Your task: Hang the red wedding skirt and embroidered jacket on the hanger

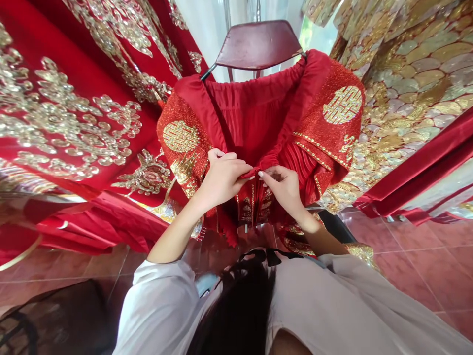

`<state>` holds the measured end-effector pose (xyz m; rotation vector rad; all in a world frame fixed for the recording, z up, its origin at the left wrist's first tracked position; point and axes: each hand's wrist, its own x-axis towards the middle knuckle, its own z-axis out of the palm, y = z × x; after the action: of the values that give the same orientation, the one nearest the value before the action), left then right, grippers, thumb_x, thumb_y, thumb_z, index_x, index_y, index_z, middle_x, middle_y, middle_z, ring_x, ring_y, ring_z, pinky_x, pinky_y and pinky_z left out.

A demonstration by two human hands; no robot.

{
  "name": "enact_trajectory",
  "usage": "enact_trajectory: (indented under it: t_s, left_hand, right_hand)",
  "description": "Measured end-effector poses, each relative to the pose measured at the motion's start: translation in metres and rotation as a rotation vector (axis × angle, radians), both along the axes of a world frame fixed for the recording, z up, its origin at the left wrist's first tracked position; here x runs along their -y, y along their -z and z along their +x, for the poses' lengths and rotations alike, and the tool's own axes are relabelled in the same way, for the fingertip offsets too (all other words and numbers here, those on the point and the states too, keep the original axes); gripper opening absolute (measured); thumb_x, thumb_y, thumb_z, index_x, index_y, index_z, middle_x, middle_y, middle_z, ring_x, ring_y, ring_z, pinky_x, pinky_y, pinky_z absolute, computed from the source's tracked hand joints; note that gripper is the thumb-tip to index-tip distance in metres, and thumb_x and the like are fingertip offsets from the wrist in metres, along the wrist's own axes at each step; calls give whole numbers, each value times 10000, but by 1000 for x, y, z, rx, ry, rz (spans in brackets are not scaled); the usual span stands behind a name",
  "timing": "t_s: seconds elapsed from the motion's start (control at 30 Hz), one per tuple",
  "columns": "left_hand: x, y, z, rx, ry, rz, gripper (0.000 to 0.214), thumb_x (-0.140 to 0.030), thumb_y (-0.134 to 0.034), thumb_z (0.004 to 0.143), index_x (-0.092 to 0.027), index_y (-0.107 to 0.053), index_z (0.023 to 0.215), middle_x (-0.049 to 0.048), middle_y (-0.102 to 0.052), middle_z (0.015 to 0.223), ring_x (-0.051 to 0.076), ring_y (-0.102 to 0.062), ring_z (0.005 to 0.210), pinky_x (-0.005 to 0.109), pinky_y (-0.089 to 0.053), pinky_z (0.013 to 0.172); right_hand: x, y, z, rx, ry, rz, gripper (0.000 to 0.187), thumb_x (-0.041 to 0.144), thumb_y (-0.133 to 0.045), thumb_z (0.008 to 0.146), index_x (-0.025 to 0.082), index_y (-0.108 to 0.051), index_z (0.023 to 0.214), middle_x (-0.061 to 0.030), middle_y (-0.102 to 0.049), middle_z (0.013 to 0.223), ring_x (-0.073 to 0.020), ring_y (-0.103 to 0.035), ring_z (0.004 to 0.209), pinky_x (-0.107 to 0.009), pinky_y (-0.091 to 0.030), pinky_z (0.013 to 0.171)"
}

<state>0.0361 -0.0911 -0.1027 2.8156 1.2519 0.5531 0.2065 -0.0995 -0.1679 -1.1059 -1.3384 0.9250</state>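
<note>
Thumb and fingers of my left hand (pixel 225 176) were closed on a bit of cloth near the centre of the frame, and my right hand (pixel 284 187) pinched the same edge just beside it. Whether a fastener or only fabric lay between the fingertips, I could not tell. Both hands were at the bottom of the neckline of a red garment (pixel 258 121), which hung in mid-frame from a dark hanger (pixel 258 45) at upper centre. I judged its body soft and light, apt to slip and crease, best taken by the plain gathered edge; the glittering sleeves (pixel 185 112) looked stiffer and heavier, their gold motifs (pixel 343 104) likely to snag under a hard grip. Red drapery (pixel 48 42) with pale sequins filled the upper left, gold scaled cloth (pixel 417 88) the upper right. Reddish floor tiles (pixel 410 268) showed at lower right.
</note>
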Motion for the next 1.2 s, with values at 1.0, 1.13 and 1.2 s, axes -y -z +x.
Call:
enact_trajectory:
  t_s: [1.0,1.13,1.2]
  left_hand:
    - [13,8,1,-31,-40,99,283,-131,-477,892,-285,-701,973,22,-630,771,192,-508,827,435,-235,865]
    - [29,31,12,-88,128,118,273,-43,-494,799,-224,-698,787,51,-623,1102,219,-516,1060,490,-194,992]
    - [37,39,15,-135,333,27,197,-65,-529,760,-195,-670,715,36,-619,1148,204,-523,1094,464,-193,1060]
  right_hand:
    - [1,117,15,622,-139,-307,213,200,-511,804,85,-585,640,-54,-622,647,-96,-542,585,-181,-400,587]
    - [-1,99,46,804,-156,-335,158,175,-547,786,112,-622,661,-62,-637,672,-128,-587,643,-197,-401,615]
    - [-2,62,65,895,-83,-307,194,202,-529,806,123,-624,657,-84,-625,666,-155,-588,637,-229,-400,622]
